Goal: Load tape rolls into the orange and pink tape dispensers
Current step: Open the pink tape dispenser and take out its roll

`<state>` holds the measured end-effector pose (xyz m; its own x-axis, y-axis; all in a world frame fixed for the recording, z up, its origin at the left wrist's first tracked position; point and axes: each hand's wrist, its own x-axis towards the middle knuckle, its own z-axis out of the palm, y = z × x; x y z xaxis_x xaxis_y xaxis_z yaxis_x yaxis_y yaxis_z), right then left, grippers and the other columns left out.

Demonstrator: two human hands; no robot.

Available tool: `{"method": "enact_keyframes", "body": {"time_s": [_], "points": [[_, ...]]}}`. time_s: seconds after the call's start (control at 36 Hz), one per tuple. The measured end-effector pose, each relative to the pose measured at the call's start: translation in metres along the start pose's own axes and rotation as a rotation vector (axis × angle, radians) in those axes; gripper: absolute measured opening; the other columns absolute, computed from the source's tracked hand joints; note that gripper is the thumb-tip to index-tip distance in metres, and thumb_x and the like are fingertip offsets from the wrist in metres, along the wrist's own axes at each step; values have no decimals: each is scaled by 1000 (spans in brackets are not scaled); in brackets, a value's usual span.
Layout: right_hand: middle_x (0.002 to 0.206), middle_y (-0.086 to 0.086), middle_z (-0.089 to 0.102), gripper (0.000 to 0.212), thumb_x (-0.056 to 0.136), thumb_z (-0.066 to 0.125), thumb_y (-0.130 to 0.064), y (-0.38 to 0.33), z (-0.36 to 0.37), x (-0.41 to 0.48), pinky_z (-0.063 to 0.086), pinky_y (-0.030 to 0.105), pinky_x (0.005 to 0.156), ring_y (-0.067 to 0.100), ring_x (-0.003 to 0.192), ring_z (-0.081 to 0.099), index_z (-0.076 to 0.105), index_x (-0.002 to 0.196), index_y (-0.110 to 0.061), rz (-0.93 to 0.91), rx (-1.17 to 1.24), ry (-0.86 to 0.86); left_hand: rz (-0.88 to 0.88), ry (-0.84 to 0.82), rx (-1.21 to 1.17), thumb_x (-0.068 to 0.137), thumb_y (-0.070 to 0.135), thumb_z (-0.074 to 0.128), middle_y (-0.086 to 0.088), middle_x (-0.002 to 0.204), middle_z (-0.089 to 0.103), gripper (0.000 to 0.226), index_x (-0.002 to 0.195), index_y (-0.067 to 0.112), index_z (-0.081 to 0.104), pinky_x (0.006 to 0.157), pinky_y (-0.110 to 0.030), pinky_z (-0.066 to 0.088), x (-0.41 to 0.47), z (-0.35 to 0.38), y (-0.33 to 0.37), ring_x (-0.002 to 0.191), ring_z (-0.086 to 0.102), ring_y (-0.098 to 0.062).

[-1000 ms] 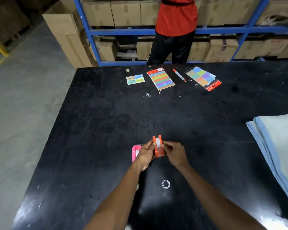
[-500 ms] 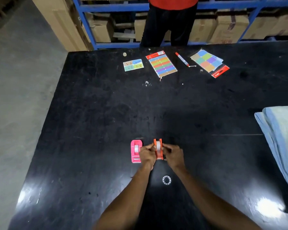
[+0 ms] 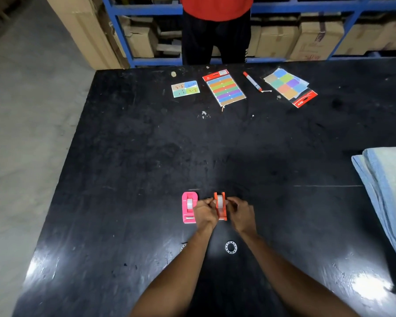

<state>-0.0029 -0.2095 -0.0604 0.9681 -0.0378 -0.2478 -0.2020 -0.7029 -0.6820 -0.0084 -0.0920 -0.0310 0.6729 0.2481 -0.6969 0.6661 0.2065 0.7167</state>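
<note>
Head view: pink dispenser (image 3: 189,210) loaded, resting on table (image 3: 146,156). Left hand (image 3: 205,211) and right hand (image 3: 240,212) pinch orange dispenser (image 3: 220,205), tape roll (image 3: 220,200) seated; likely near finished.

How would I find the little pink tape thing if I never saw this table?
Look at the near part of the big black table, where two hands meet. The pink tape dispenser lies just beside the left hand, untouched. Its orange twin is between the hands.
</note>
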Motion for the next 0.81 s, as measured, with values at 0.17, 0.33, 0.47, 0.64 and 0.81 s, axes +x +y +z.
{"method": "enact_keyframes", "body": {"time_s": [0.17,0.33,0.47,0.64,0.81], "points": [[92,12,72,11,93,59,-8,-21,-8,-5,51,39,71,33,83,68,68,88,-9,-130,-8,202,280,166,275,98,-4,44,7,71,72,33,84,5,73,70,-15,50,-14,-17,9,66,65,-5],[91,8,71,8,88,63,-8,-55,-7,-1,54,41,74,28,82,68,70,87,-12,-310,-76,38,524,318,412,96,5,51,-8,103,77,28,113,11,72,93,-28,54,-15,-77,21,96,72,-22],[95,7,71,12,90,60,-16,-78,7,-1,55,40,76,29,87,69,72,92,-14,-418,-280,-258,402,16,639,80,-3,66,-12,134,52,71,145,18,47,113,-37,43,1,-127,24,122,55,-25],[127,8,60,37,91,59,-22,-99,34,-2,50,39,93,27,116,60,61,128,-17,-432,-463,-394,296,-298,982,63,26,90,5,154,19,129,158,35,4,120,-35,21,23,-148,10,142,19,-25],[128,7,50,30,91,57,-18,-101,53,1,53,43,87,32,104,67,62,121,-16,-373,-554,-379,459,-228,1092,55,42,92,3,152,30,124,155,28,20,117,-47,33,40,-144,2,139,30,-25]]}}
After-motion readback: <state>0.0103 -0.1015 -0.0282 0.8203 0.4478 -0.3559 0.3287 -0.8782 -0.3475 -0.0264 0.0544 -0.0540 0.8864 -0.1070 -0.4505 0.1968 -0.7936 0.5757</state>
